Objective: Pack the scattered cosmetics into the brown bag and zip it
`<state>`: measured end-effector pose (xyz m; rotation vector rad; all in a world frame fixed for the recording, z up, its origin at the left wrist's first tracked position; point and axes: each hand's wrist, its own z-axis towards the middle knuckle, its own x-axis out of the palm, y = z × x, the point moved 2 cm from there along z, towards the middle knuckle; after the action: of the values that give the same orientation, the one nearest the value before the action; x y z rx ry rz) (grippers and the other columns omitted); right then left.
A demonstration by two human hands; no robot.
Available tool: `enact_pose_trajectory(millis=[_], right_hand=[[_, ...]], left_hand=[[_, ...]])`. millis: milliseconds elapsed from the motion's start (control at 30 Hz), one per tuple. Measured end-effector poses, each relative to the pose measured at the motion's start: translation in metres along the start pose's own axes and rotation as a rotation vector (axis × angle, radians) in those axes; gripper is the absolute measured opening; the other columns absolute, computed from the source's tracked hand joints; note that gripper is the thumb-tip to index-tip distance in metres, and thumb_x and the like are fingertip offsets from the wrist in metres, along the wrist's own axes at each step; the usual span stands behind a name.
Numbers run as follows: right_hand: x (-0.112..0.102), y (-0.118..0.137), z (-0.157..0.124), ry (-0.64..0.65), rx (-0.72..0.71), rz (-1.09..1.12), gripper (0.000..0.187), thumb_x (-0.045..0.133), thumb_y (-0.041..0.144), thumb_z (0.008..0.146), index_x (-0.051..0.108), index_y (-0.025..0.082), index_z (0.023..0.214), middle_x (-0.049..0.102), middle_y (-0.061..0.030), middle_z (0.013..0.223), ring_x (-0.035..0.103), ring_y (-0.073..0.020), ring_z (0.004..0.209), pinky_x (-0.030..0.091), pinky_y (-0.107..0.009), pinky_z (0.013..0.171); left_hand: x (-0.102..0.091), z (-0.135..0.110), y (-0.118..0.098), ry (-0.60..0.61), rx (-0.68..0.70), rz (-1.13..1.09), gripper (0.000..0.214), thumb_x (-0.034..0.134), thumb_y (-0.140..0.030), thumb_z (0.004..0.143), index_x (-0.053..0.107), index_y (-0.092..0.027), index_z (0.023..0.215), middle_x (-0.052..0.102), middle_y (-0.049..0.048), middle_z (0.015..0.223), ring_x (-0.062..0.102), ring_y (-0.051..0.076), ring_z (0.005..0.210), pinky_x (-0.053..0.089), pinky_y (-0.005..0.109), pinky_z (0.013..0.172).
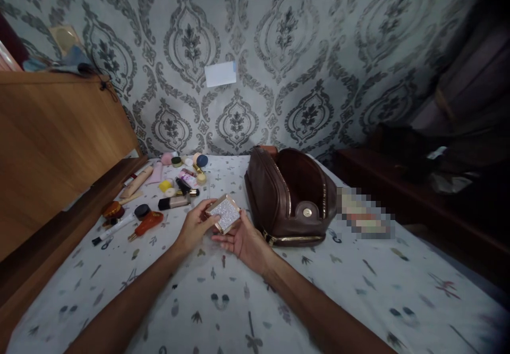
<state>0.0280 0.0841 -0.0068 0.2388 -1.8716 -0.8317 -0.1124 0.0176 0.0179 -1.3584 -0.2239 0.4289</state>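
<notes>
A small square compact case [224, 215] with a glittery silver top and gold edges is held in front of me, above the patterned sheet. My left hand [196, 226] grips its left side, thumb on the glittery face. From the right and below, my right hand [247, 241] supports it, thumb against the edge and fingers underneath. Just right of the hands stands a brown leather bag [274, 200], its zipped top gaping and its inside dark. To the left lie cosmetics, among them a foundation bottle [174, 202] with a black cap and an orange hair claw [147, 224].
Several tubes and jars, including a yellow cube [164, 185] and a dark-lidded jar [142, 212], are scattered at the left. A wooden headboard [64, 141] borders that side. A blurred-out item [364, 213] lies right of the bag. Patterned wallpaper [287, 35] rises behind.
</notes>
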Motion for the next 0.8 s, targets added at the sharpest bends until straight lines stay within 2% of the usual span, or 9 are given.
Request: enact_pose_trajectory(millis=[200,300,400,467,533,700,800], right_hand=[[-0.002,0.001,0.000,-0.023,0.010,0.055,0.058,0.028,0.063,0.099,0.059,0.015,0.113,0.073,-0.0115,0.091,0.074,-0.0197,0.079,0.055,-0.029,0.071],[-0.003,0.001,0.000,0.024,-0.006,0.105,0.052,0.042,0.060,0.097,0.062,0.014,0.109,0.072,-0.0124,0.094,0.072,-0.0200,0.087,0.055,-0.030,0.079],[-0.003,0.002,-0.001,0.063,-0.037,0.110,0.042,0.059,0.053,0.091,0.066,0.015,0.106,0.073,-0.0099,0.095,0.071,-0.0194,0.091,0.054,-0.030,0.084],[-0.002,0.004,-0.003,0.060,-0.099,0.092,0.036,0.070,0.047,0.085,0.068,0.016,0.103,0.073,-0.0078,0.097,0.070,-0.0187,0.091,0.053,-0.030,0.086],[-0.002,0.006,-0.004,0.035,-0.195,0.050,0.034,0.078,0.040,0.078,0.069,0.018,0.102,0.073,-0.0065,0.103,0.069,-0.0188,0.092,0.052,-0.031,0.089],[-0.004,0.009,-0.005,-0.063,-0.391,-0.147,0.058,0.086,0.030,0.067,0.063,0.022,0.120,0.067,-0.0058,0.117,0.064,-0.0211,0.107,0.046,-0.038,0.100],[-0.006,0.009,-0.004,-0.047,-0.448,-0.224,0.070,0.089,0.028,0.062,0.057,0.025,0.124,0.062,-0.0067,0.127,0.062,-0.0223,0.110,0.048,-0.038,0.098]], left_hand=[[-0.001,0.002,-0.002,-0.025,0.038,-0.021,0.036,0.073,-0.034,0.079,0.070,-0.021,0.113,0.071,0.0055,0.110,0.064,0.022,0.090,0.049,0.028,0.073],[-0.003,0.004,0.000,-0.033,0.028,-0.042,0.038,0.073,-0.039,0.079,0.071,-0.021,0.113,0.070,0.0063,0.113,0.064,0.022,0.088,0.049,0.027,0.069],[-0.007,0.004,0.002,-0.058,-0.022,-0.072,0.041,0.073,-0.045,0.079,0.071,-0.021,0.111,0.071,0.0056,0.100,0.061,0.016,0.070,0.045,0.023,0.055],[-0.008,0.004,0.004,-0.077,-0.044,-0.104,0.043,0.073,-0.048,0.078,0.071,-0.020,0.110,0.069,0.0041,0.089,0.057,0.013,0.062,0.044,0.021,0.049],[-0.008,0.004,0.005,-0.084,-0.060,-0.161,0.045,0.072,-0.051,0.078,0.070,-0.020,0.110,0.066,0.0033,0.086,0.059,0.014,0.065,0.046,0.021,0.049],[-0.006,0.006,0.008,-0.078,-0.132,-0.377,0.044,0.078,-0.053,0.072,0.070,-0.021,0.101,0.066,0.0018,0.087,0.064,0.015,0.073,0.054,0.025,0.058],[-0.007,0.007,0.007,-0.057,-0.166,-0.461,0.041,0.083,-0.044,0.069,0.071,-0.019,0.099,0.068,0.0013,0.087,0.065,0.014,0.076,0.054,0.024,0.066]])
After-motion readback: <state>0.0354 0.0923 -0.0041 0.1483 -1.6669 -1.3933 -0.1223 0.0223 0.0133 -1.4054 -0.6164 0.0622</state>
